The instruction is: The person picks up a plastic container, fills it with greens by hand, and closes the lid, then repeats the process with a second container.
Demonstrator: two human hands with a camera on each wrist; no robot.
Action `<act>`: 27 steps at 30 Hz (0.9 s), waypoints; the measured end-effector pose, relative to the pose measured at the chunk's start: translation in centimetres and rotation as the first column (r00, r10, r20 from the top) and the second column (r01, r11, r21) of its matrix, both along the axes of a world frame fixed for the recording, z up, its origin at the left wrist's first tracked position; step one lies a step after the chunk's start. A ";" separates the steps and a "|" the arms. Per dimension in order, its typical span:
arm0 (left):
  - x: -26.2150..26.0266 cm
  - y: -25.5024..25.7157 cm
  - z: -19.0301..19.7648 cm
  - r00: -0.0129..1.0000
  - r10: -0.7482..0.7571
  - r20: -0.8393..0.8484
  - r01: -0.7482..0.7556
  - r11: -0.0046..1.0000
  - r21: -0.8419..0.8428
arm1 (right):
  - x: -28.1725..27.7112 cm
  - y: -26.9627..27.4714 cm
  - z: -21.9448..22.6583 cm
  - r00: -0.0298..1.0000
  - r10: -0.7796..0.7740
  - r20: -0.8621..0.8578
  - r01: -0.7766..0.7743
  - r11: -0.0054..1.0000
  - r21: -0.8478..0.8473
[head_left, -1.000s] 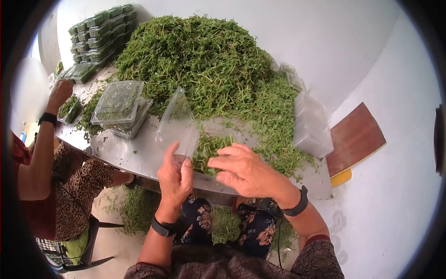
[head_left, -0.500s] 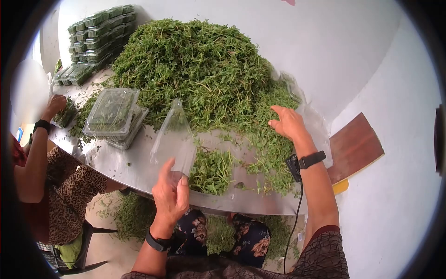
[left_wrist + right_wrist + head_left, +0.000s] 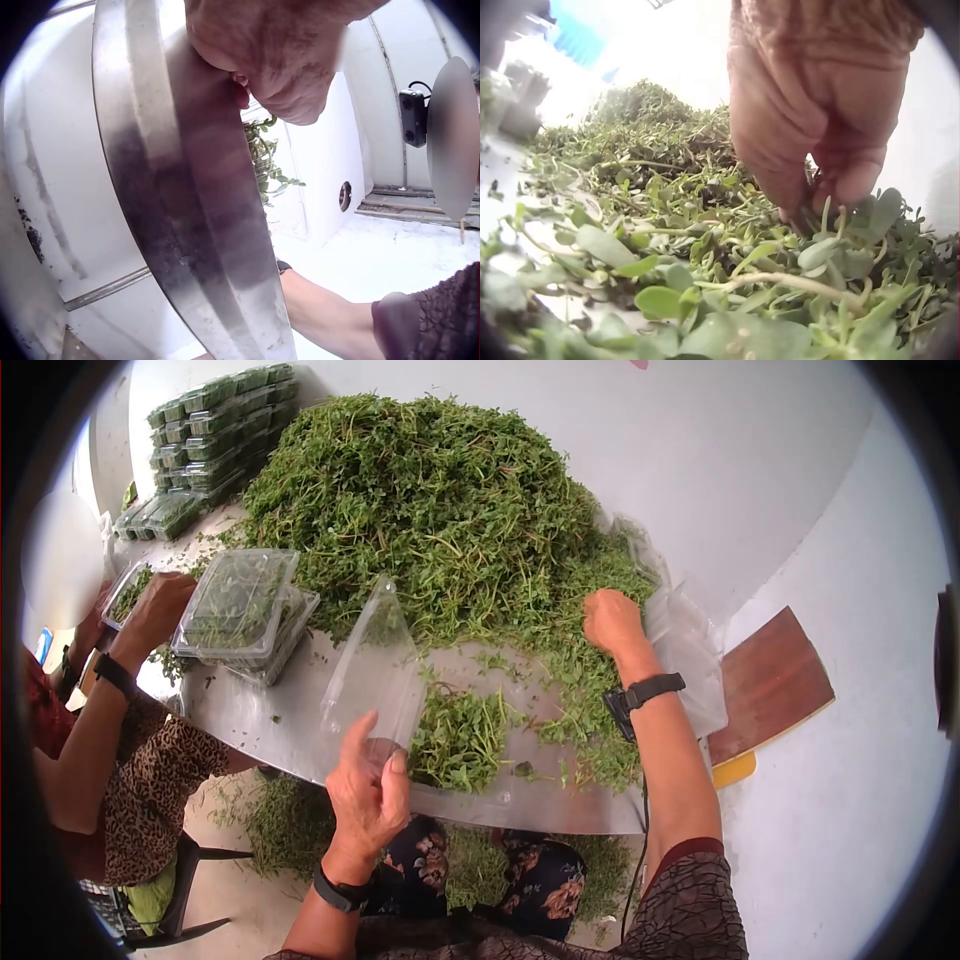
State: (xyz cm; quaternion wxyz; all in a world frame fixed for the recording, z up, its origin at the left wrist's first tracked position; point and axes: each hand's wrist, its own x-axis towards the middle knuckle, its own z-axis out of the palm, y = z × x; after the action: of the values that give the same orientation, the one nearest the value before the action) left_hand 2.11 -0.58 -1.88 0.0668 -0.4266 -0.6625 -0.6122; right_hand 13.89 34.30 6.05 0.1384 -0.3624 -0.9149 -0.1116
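Observation:
In the head view my left hand [image 3: 367, 800] holds the near left corner of a clear plastic clamshell box [image 3: 372, 672], index finger and thumb spread around it. The box's lid stands raised, and a small heap of leafy green stems [image 3: 458, 738] lies beside it in the base. Off to the right, my right hand [image 3: 614, 622] reaches down into the edge of the big pile of greens [image 3: 430, 510]. Close up in the right wrist view, its fingertips [image 3: 859, 182] pinch together among the small-leaved stems [image 3: 780, 285]. In the left wrist view the hand is at the metal table edge [image 3: 187, 195].
Filled clamshells [image 3: 235, 605] are stacked left of my box. Farther back left rises a tall stack of filled boxes [image 3: 215, 440]. Nested clear boxes [image 3: 685, 655] stand by the right wall near a red-brown board [image 3: 775, 685]. Another person's hand [image 3: 160, 605] works at the left.
My right hand has gone from beside the open clamshell to the right edge of the pile, where its fingers have closed in the greens. My left hand keeps its place at the box.

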 end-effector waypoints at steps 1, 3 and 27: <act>0.0 0.0 0.0 1.000 0.000 0.000 0.000 1.000 -0.001 | 0.2 -0.3 0.2 0.998 0.001 -0.067 -0.002 1.000 -0.010; 0.1 0.1 0.1 1.000 -0.001 0.004 0.001 1.000 0.015 | 0.8 -0.7 1.3 0.986 -0.027 -0.162 0.008 0.993 -0.117; -0.9 0.4 -0.5 0.967 -0.115 0.226 0.026 0.932 0.362 | 8.8 -12.6 3.3 0.531 -0.328 -0.781 -0.625 0.471 -0.622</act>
State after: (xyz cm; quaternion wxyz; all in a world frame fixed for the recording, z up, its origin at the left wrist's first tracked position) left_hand 1.24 -0.14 -2.40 0.0389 -0.3528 -0.5280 -0.7715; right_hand 22.73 21.74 9.35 0.3609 -0.2868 -0.6829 0.5667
